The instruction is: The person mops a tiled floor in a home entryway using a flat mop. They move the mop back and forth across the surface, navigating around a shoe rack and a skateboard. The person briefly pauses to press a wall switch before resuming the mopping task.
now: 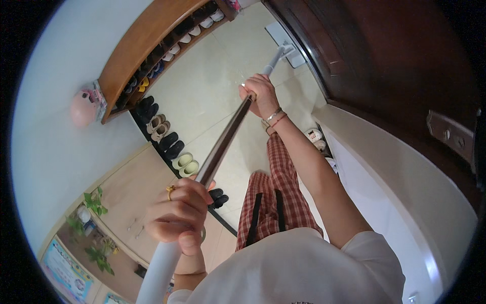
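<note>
Both my hands grip the long pole of a flat mop [224, 139], which runs slantwise from the lower left up to the far right. My left hand [178, 210], with a gold ring, is wrapped round the thick white upper part of the handle. Farther down the pole, my right hand [260, 95] closes round it, a bracelet and a red string at the wrist. The flat rectangular mop head [294, 57] lies on the tiled floor [212, 76] beside the bottom of a dark door.
On the left stand a wooden shoe rack [132, 53] filled with shoes and a pale cabinet [129, 187] with plants. Several pairs of shoes, among them green clogs [186, 164], line its foot. The dark brown door [364, 55] is at the right, white shoes [315, 137] near the wall.
</note>
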### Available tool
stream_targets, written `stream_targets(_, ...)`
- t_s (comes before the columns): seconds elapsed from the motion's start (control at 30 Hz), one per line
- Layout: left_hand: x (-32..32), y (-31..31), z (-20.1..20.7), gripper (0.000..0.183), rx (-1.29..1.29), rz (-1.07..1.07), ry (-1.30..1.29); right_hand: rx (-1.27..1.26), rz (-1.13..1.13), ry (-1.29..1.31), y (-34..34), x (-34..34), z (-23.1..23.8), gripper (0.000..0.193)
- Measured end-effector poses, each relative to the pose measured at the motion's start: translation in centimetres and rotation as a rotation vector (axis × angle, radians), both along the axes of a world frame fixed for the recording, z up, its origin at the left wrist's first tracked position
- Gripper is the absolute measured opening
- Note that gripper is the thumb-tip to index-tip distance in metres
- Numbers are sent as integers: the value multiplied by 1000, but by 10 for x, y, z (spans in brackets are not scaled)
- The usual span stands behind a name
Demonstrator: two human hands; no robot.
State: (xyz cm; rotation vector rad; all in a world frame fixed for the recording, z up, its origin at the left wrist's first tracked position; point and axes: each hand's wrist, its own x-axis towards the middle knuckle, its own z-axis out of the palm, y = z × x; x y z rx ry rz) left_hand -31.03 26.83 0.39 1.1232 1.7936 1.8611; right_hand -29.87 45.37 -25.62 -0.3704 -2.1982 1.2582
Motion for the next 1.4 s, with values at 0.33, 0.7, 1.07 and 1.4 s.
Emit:
stream_targets(0.33, 111, -51, -12, 31, 214, -13, -123, -13, -27, -103, -59, 145, 5, 27)
stream_targets(0.7, 179, -163, 4, 18, 67, -97, -127, -22, 18, -74, -159, 208, -4, 25)
stream_targets(1.07, 223, -283, 101, 25, -118, 242, -111, -201, 229, -7, -347, 198, 55, 32)
stream_targets(1.4, 175, -263, 112, 17, 128, 206, -51, 122, 442, -249, -310, 160, 89, 25)
